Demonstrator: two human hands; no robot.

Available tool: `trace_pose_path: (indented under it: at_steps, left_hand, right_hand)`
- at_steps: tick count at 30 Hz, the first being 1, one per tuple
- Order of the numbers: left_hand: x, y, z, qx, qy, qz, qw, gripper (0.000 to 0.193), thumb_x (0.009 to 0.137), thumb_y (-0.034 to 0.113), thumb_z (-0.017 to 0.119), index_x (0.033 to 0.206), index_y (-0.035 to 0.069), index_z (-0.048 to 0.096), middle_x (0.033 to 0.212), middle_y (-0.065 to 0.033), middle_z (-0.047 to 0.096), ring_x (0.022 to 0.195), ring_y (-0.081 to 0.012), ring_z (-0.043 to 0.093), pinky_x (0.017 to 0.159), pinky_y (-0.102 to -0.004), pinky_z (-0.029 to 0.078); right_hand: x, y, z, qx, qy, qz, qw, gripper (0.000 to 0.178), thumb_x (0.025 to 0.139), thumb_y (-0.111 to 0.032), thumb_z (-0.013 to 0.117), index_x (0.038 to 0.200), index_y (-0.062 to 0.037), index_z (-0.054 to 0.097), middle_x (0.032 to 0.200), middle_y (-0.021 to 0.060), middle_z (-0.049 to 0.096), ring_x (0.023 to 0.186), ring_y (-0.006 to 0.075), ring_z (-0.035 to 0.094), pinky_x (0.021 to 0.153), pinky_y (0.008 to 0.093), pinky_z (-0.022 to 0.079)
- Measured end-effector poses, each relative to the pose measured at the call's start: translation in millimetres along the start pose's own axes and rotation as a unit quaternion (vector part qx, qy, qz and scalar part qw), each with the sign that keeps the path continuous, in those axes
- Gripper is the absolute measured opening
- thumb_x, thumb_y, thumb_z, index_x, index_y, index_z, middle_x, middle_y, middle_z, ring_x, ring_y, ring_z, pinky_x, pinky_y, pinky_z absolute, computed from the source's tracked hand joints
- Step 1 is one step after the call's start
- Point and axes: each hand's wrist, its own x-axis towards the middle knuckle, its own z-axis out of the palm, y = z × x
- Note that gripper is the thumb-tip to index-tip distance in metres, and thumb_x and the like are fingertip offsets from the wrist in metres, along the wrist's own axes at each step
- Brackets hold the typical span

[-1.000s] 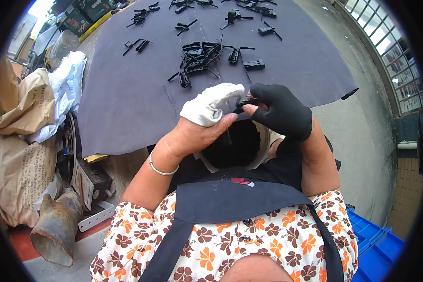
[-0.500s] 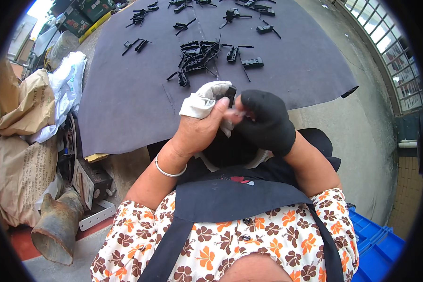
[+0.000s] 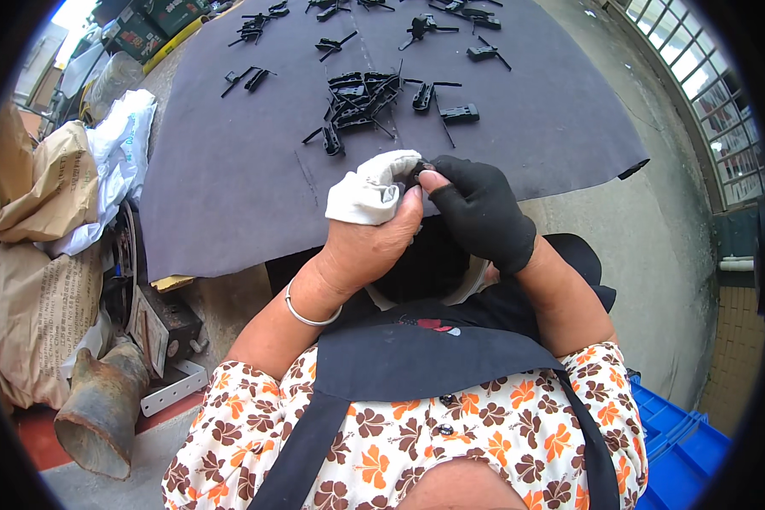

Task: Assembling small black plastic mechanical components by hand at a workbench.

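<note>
Black part (image 3: 417, 175) pinched by both hands over dark mat (image 3: 229, 187), concrete floor (image 3: 654, 229).

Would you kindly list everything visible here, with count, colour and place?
dark mat: one, dark grey, spread ahead
black parts: many, black, one pile mid-mat, others scattered farther off
small black part: one, pinched between both hands
white cloth: one, around the left fingers
paper sacks: several, brown, far left
white bag: one, beside the sacks
blue crate: one, lower right
left hand: bare, silver bangle at wrist
right hand: black glove
</note>
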Motion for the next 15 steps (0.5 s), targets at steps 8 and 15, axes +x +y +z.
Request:
trace_pose_path:
  at_steps: [8,15]
  left_hand:
    - [1.1,3.8,5.4,0.219,0.080,0.178,0.956,0.027,0.074,0.003,0.062,0.101,-0.002,0.059,0.089,-0.0150,0.062,0.076,-0.0288,0.060,0.070,-0.0322,0.048]
    - [4.2,-0.9,-10.0,-0.035,0.045,0.066,0.996,0.029,0.085,0.007,0.060,0.110,-0.001,0.049,0.087,-0.0063,0.060,0.070,-0.0117,0.056,0.064,-0.0260,0.048]
  right_hand:
    - [-1.4,-2.5,12.6,0.136,0.067,0.019,0.988,0.019,0.090,-0.015,0.053,0.096,0.0010,0.061,0.077,0.0014,0.061,0.073,0.0087,0.053,0.067,0.0252,0.044]
    - [-1.5,-3.0,-10.9,-0.027,0.011,-0.040,0.999,0.015,0.086,-0.014,0.060,0.094,-0.0012,0.060,0.077,0.0015,0.059,0.065,0.0102,0.052,0.061,0.0251,0.044]
